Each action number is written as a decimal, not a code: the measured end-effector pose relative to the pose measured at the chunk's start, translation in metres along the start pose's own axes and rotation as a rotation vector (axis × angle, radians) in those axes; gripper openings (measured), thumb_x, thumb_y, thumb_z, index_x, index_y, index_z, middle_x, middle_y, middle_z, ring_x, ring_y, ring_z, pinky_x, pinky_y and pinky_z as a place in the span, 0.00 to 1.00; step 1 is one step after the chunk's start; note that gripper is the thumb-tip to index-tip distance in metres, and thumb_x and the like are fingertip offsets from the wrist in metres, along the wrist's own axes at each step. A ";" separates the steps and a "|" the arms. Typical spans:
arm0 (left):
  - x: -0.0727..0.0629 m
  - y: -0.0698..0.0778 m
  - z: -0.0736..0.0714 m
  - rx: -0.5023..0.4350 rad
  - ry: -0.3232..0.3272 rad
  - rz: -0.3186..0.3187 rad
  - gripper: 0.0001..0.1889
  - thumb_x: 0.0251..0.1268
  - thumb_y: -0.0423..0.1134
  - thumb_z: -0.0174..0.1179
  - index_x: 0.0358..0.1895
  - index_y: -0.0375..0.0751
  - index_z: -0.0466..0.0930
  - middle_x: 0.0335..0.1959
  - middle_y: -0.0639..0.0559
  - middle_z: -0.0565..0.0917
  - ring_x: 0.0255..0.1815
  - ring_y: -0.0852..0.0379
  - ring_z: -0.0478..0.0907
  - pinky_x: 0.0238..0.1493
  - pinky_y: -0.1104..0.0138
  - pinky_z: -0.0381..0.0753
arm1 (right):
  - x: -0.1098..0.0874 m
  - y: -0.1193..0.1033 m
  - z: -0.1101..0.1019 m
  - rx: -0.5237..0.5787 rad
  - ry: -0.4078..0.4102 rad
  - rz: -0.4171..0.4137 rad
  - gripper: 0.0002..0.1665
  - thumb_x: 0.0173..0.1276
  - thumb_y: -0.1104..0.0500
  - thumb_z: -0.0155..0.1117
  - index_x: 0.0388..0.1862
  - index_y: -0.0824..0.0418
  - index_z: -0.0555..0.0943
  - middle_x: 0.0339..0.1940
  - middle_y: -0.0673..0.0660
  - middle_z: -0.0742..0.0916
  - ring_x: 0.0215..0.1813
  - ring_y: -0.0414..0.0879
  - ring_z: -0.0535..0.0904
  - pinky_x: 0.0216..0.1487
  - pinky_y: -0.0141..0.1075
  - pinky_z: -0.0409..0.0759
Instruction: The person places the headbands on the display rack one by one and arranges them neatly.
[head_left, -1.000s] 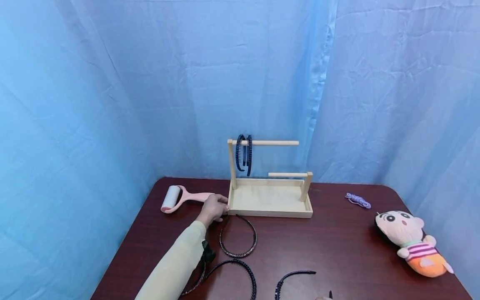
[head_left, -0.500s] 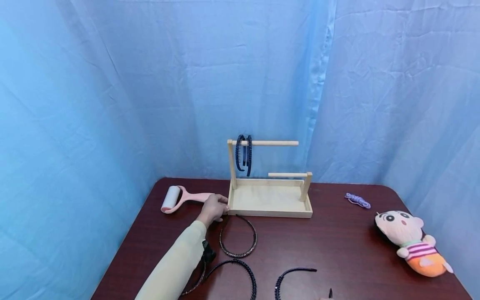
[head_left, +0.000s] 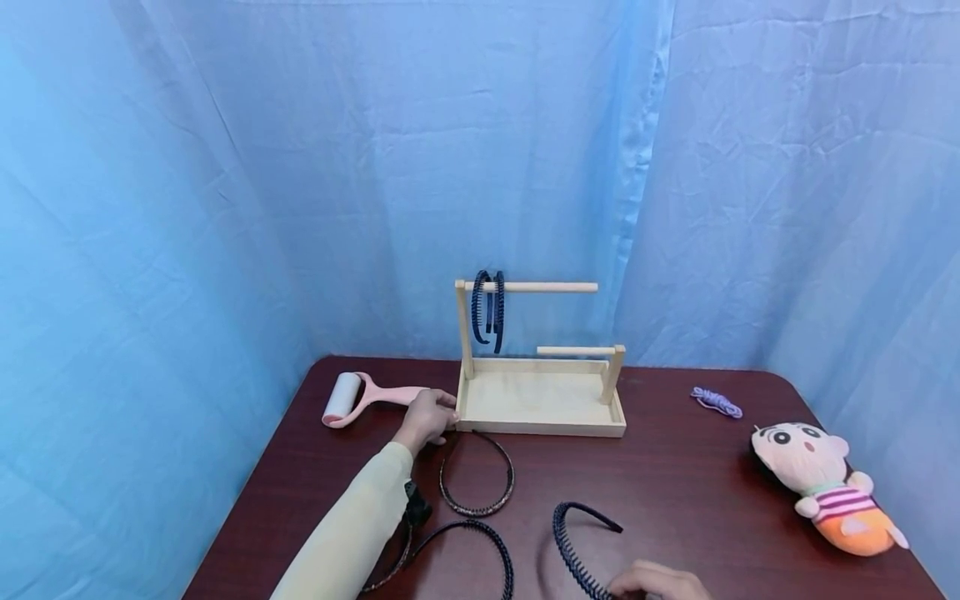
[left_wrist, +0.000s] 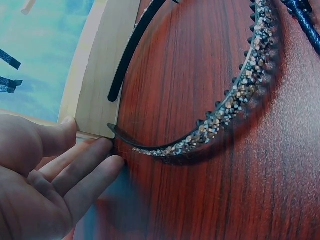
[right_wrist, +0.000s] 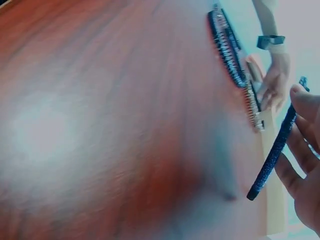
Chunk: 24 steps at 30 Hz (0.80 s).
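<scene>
We noted a glossy red-brown table [head_left: 675,492], blue curtains [head_left: 375,167] hung round three sides, stand [head_left: 540,427] placed near the back, left hand [head_left: 427,417] touching its corner, fingers extended, right hand [head_left: 660,581] pinching a black headband [head_left: 567,550] above the near side.

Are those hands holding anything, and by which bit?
The right hand holds a dark toothed headband by the near side of its curve. The left hand holds the wooden rack by its near left corner.
</scene>
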<state>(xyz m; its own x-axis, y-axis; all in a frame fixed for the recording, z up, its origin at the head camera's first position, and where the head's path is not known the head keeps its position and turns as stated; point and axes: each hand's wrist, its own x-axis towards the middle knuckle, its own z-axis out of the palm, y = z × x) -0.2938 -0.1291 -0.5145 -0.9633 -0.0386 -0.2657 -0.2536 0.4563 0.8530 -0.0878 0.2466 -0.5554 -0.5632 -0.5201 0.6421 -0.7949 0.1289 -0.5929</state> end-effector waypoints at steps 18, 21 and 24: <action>0.000 0.000 0.001 -0.010 -0.007 0.006 0.17 0.71 0.28 0.62 0.61 0.32 0.80 0.48 0.39 0.87 0.44 0.46 0.87 0.28 0.59 0.87 | 0.080 -0.039 -0.045 -0.159 0.293 0.534 0.14 0.66 0.68 0.72 0.48 0.55 0.84 0.36 0.47 0.88 0.36 0.37 0.84 0.32 0.30 0.83; 0.002 -0.001 0.001 -0.005 -0.008 0.001 0.17 0.71 0.28 0.62 0.61 0.33 0.79 0.48 0.40 0.87 0.43 0.47 0.87 0.27 0.59 0.87 | 0.094 -0.037 -0.055 -0.171 0.347 0.466 0.16 0.66 0.71 0.71 0.49 0.58 0.84 0.36 0.49 0.89 0.37 0.36 0.85 0.34 0.28 0.83; 0.002 -0.001 0.001 -0.001 -0.005 0.001 0.18 0.71 0.28 0.62 0.62 0.33 0.79 0.48 0.40 0.87 0.43 0.47 0.87 0.28 0.58 0.87 | 0.111 -0.035 -0.064 -0.122 0.393 0.428 0.16 0.66 0.74 0.70 0.50 0.62 0.84 0.37 0.53 0.89 0.38 0.37 0.87 0.37 0.27 0.84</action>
<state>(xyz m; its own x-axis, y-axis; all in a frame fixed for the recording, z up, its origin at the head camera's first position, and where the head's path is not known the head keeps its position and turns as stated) -0.2951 -0.1289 -0.5157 -0.9630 -0.0339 -0.2675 -0.2532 0.4555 0.8535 -0.1371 0.2390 -0.4327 -0.8625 -0.0516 0.5034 -0.4853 0.3662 -0.7940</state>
